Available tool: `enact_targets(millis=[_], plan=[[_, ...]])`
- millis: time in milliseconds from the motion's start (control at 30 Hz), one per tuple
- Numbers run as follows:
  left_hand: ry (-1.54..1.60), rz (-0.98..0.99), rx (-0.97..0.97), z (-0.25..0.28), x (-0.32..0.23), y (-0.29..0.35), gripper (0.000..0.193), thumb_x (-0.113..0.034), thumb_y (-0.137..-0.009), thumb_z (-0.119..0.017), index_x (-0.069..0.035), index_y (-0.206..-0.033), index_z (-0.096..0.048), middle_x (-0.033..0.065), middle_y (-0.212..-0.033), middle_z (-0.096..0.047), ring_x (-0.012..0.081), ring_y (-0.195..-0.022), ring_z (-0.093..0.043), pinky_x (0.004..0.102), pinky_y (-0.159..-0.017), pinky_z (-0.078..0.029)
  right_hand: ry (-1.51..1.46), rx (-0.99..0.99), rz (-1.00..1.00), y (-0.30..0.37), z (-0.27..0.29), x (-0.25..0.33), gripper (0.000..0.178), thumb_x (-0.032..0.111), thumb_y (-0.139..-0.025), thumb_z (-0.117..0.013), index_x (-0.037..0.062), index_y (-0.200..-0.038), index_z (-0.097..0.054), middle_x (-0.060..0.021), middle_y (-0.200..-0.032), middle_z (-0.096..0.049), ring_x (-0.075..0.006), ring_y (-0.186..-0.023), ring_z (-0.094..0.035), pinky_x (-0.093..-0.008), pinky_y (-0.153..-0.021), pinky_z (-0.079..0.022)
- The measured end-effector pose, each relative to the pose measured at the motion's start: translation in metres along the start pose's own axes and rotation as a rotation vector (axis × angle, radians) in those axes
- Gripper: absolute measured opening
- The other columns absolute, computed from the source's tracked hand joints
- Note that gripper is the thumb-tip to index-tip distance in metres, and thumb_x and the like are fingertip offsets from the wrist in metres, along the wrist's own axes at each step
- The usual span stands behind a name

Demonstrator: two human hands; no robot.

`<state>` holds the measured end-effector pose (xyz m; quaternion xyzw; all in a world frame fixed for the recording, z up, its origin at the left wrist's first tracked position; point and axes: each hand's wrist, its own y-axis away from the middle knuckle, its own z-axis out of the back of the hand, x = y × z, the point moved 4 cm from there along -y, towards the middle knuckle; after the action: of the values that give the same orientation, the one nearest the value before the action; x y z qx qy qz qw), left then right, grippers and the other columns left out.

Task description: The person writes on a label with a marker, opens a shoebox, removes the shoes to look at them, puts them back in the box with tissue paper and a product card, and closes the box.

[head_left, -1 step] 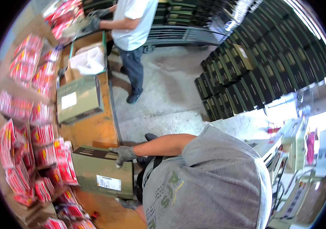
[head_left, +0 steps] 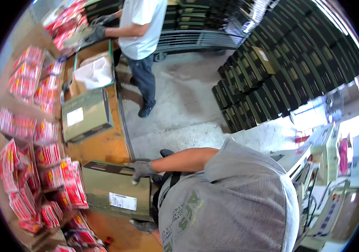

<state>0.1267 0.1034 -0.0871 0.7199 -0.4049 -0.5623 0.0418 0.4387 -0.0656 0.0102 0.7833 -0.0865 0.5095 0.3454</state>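
Observation:
A closed olive-green cardboard box with a dark band and a white label lies on the wooden table in front of me. My gloved right hand grips its edge by the dark band, fingers bent over the top. At the opposite corner of the same side, my gloved left hand is against the box, its fingers partly hidden beneath it. A second closed green box, also labelled, rests farther along the table. Beyond that stands an open box with white paper inside.
The wooden table runs along my front. Cardboard bins of red-and-white packets line its far side. A co-worker in a white shirt stands at its other end, wearing gloves. Stacked dark boxes and a metal cart stand across the floor.
The whole view has shifted slightly. Both my hands keep their places on the green box, and the box shows no clear movement along the table.

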Motion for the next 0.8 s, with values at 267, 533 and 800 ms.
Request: enact_targets(millis=[267, 533, 800], plan=[[-0.252, 0.053, 0.310, -0.097, 0.004, -0.046, 0.040, -0.027, -0.101, -0.059, 0.007, -0.120, -0.066, 0.0136, -0.112, -0.069, 0.0239, -0.098, -0.063, 0.0401, -0.085, -0.053, -0.716, -0.402, 0.312, 0.208, 0.079, 0.002, 0.085, 0.013, -0.074, -0.073, -0.0013, -0.151, -0.038, -0.0169, -0.140, -0.056, -0.0272, -0.120, -0.063, -0.0387, -0.103, -0.052], [-0.477, 0.053, 0.288, -0.132, 0.028, -0.104, 0.027, -0.019, -0.099, -0.061, 0.003, -0.112, -0.070, 0.0069, -0.095, -0.068, 0.0194, -0.084, -0.064, 0.0336, -0.077, -0.055, -0.891, -1.074, 0.585, 0.364, 0.165, -0.100, 0.068, 0.031, -0.083, -0.073, 0.0046, -0.142, -0.050, -0.0117, -0.132, -0.064, -0.0215, -0.116, -0.065, -0.0383, -0.101, -0.053], [-0.673, 0.108, 0.293, -0.136, 0.088, -0.103, 0.026, -0.023, -0.100, -0.060, -0.001, -0.109, -0.069, 0.0045, -0.093, -0.067, 0.0194, -0.081, -0.063, 0.0328, -0.070, -0.053, -0.698, -1.309, 0.837, 0.474, 0.317, -0.077, 0.072, 0.022, -0.082, -0.073, 0.0050, -0.146, -0.045, -0.0092, -0.122, -0.064, -0.0228, -0.110, -0.064, -0.0391, -0.096, -0.054]])
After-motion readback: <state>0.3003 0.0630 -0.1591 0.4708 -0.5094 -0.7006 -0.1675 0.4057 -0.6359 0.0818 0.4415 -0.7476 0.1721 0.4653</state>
